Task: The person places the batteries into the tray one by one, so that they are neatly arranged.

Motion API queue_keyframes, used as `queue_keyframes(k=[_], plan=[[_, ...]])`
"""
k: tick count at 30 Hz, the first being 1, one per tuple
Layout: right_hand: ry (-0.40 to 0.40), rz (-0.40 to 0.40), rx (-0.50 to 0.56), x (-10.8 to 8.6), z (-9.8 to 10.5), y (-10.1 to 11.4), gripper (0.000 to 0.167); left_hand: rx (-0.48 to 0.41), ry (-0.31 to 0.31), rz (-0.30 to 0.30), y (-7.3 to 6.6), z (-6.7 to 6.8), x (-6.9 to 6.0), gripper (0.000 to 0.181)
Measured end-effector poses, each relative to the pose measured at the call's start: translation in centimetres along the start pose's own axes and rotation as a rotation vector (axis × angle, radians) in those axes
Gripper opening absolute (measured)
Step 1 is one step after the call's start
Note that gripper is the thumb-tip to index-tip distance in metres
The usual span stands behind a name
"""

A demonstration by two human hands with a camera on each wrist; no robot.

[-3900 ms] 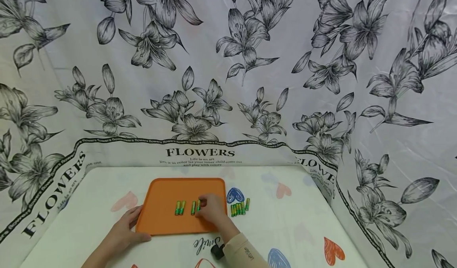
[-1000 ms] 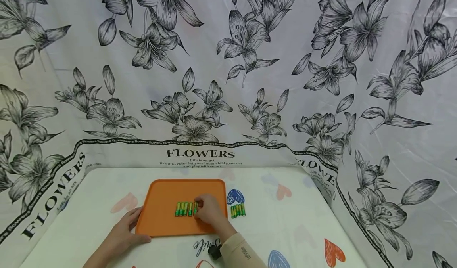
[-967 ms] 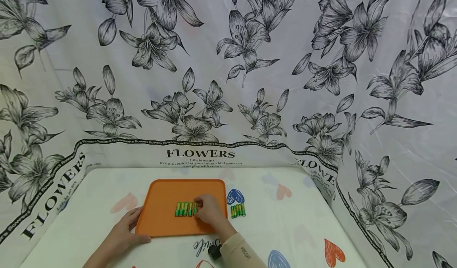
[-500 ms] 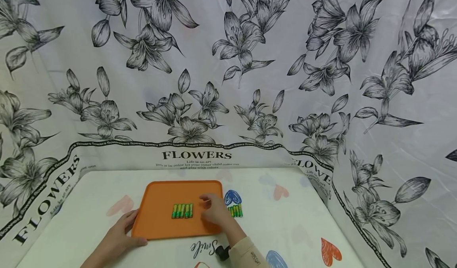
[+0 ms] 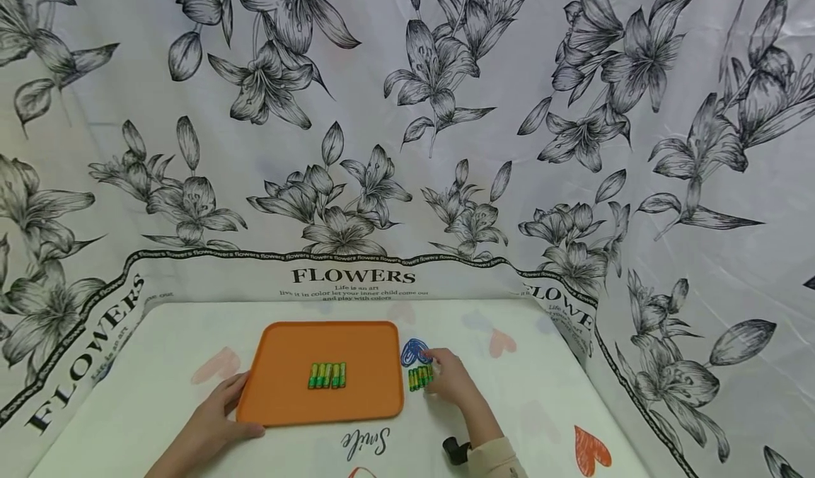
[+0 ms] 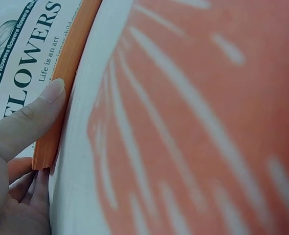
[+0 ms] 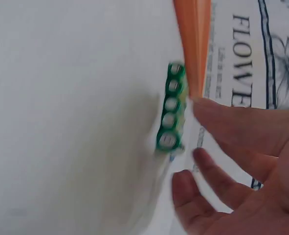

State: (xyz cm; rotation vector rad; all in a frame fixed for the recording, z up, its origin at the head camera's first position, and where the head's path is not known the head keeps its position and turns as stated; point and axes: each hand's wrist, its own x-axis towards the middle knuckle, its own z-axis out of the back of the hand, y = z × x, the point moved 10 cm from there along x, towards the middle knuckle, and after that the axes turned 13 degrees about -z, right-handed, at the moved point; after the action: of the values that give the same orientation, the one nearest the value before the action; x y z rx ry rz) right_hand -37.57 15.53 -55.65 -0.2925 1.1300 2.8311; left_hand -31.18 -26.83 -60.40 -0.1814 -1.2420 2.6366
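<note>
My right grip (image 5: pixel 452 377) has thumb and fingers spread, holding nothing that I can see. Just to its left, a row of green-and-yellow batteries (image 5: pixel 420 377) lies side by side on the cloth-covered desk (image 5: pixel 547 365); the wrist view shows five round ends. My left grip is clamped on the near left corner of the orange tray (image 5: pixel 299 404), which lies between my two grips and bears a second row of batteries (image 5: pixel 327 375).

I judge each battery to be small, rigid and a little heavy for its size, with a smooth sleeve that may slip or roll under a careless touch. I'd pinch the outermost one, closest to my right grip, at both ends, since its neighbours crowd its side. The tray looks light, stiff and sturdy, so its raised rim is a good hold.
</note>
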Motion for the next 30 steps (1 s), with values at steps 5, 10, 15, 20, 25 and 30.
queue_keyframes(k=[5, 10, 15, 20, 25, 30], plan=[[0.022, -0.045, -0.03, -0.3, 0.1, -1.8, 0.069, 0.005, -0.006, -0.021, -0.3, 0.2, -0.1, 0.12], [-0.026, -0.014, -0.045, 0.1, 0.4, -2.1, 0.058, 0.005, -0.012, -0.028, -0.5, 0.2, -0.2, 0.12], [-0.036, -0.053, -0.025, 0.4, 1.0, -2.6, 0.052, 0.001, -0.019, -0.032, -0.5, 0.1, -0.2, 0.12], [0.003, -0.075, 0.135, 0.5, 1.4, -1.9, 0.052, 0.007, -0.021, -0.044, -0.6, 0.1, -0.2, 0.12], [0.067, -0.016, 0.273, 0.7, -0.5, 2.1, 0.055, 0.023, -0.025, -0.052, -0.6, 0.3, -0.2, 0.119], [0.107, 0.035, 0.288, 1.2, -4.6, 5.9, 0.053, 0.014, -0.019, -0.045, -0.5, 0.1, -0.2, 0.119]])
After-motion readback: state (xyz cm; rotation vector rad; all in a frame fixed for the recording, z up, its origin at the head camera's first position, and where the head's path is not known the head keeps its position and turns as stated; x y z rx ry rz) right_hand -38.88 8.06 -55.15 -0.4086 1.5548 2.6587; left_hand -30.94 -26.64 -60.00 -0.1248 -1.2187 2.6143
